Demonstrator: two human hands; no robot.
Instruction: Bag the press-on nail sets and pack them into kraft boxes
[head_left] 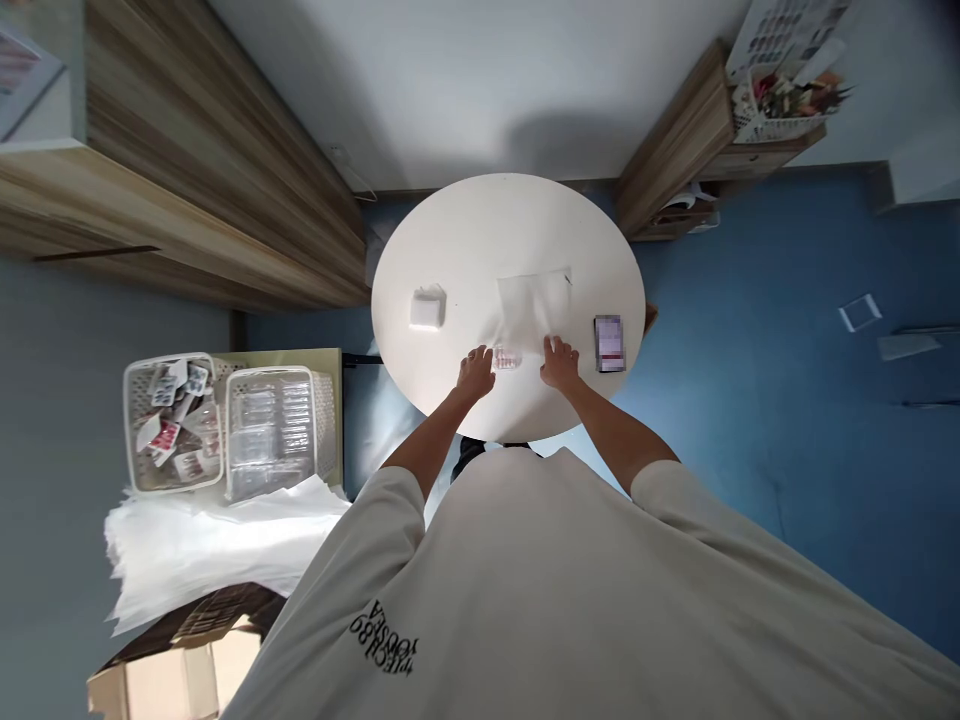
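Resting the left hand [476,372] and right hand [559,362] at the near edge of a translucent sheet [534,305].
Both hands' fingers are curled, though whether they pinch it I cannot tell; a small clear pack [507,360] lies between them on the round white table [510,220].

The round white tabletop [450,395] looked smooth and matt, the thin translucent sheet [534,300] on it filmy like soft plastic. Clear plastic boxes [271,425] glinted in a white perforated plastic basket [324,425]; the brown cabinet [247,170] showed streaked wood grain, and the blue floor [750,400] had a dull sheen.
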